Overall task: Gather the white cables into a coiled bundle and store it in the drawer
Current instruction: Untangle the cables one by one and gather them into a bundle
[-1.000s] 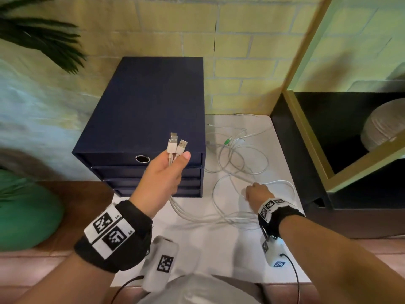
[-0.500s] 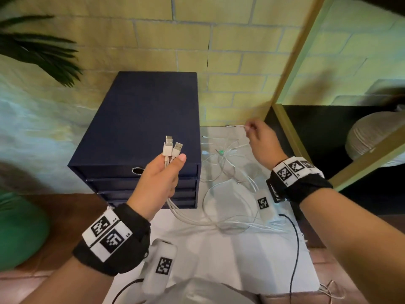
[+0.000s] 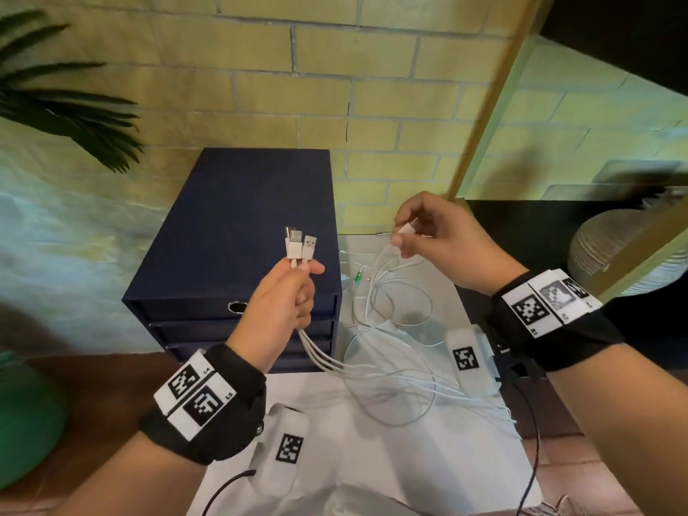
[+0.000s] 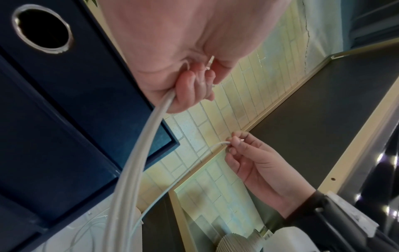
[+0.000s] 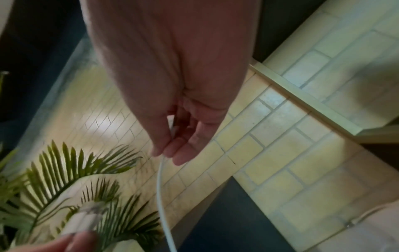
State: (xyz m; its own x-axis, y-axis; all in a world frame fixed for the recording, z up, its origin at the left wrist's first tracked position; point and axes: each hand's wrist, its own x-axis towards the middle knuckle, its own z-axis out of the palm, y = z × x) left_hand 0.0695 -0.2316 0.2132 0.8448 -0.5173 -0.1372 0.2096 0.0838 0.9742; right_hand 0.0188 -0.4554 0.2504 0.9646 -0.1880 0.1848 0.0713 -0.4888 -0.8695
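My left hand (image 3: 290, 292) grips several white cables just below their USB plugs (image 3: 301, 244), which stick up in front of the dark blue drawer unit (image 3: 238, 232). The cables (image 4: 138, 153) run down from that fist to loose loops (image 3: 391, 366) on the white tabletop. My right hand (image 3: 404, 234) is raised to the right of the plugs and pinches a small white connector (image 3: 406, 229) at the end of another cable (image 5: 161, 187). The top drawer shows a round finger hole (image 3: 237, 307) and all drawers look closed.
A green-tipped plug (image 3: 358, 279) lies among the loops. A dark shelf unit with a wooden frame (image 3: 480, 106) stands at the right, holding a ribbed pale vase (image 3: 610, 247). A brick wall is behind. Palm leaves (image 3: 74, 106) and a green pot (image 3: 26, 415) are at the left.
My right hand left the loops on the table, reached to the back by the wall, and now holds a cable's connector lifted toward the plugs. My left hand kept its grip.
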